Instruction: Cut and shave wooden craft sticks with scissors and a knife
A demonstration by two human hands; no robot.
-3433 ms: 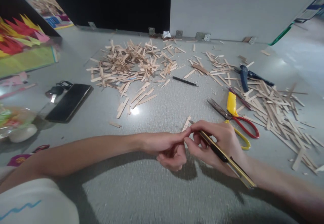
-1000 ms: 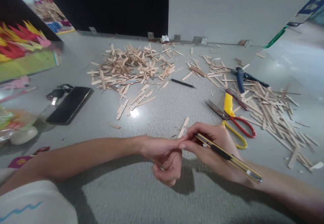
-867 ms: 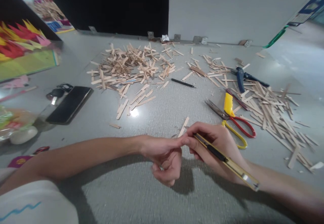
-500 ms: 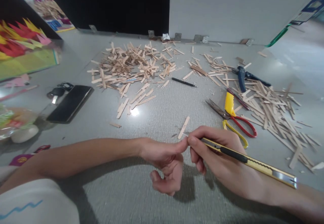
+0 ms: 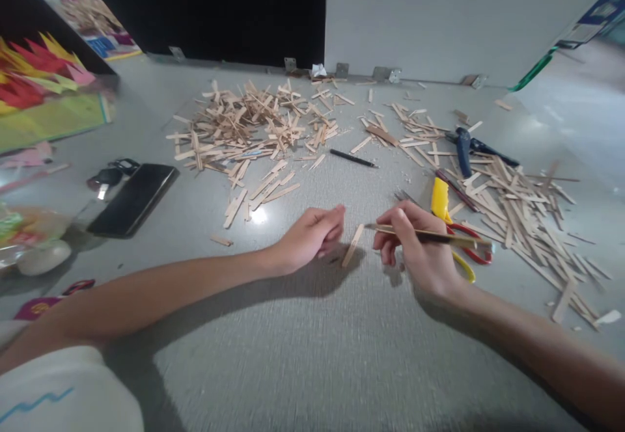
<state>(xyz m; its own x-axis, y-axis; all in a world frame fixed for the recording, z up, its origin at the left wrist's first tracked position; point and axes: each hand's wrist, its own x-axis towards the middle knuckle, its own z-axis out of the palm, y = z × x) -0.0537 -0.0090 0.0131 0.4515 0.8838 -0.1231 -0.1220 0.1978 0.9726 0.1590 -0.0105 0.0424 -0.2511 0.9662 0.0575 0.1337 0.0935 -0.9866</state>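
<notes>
A single wooden craft stick lies on the table between my two hands, slanting up to the right. My right hand is closed on a yellow-and-black utility knife, holding it like a pen. The knife's tip points left, close to the stick's upper end; whether they touch I cannot tell. Left of the stick is my left hand, fingers curled in and thumb against the forefinger, with nothing showing in it. Behind my right hand lie scissors with red handles, partly hidden, and a yellow-handled tool.
A heap of craft sticks lies at the back left, and more sticks spread on the right beside dark blue pliers. A black pen is further back. At left are a phone and keys.
My hands have come apart and moved away from me, to either side of the stick. The knife's tip has swung to the stick's upper end. The stick stays where it was.
</notes>
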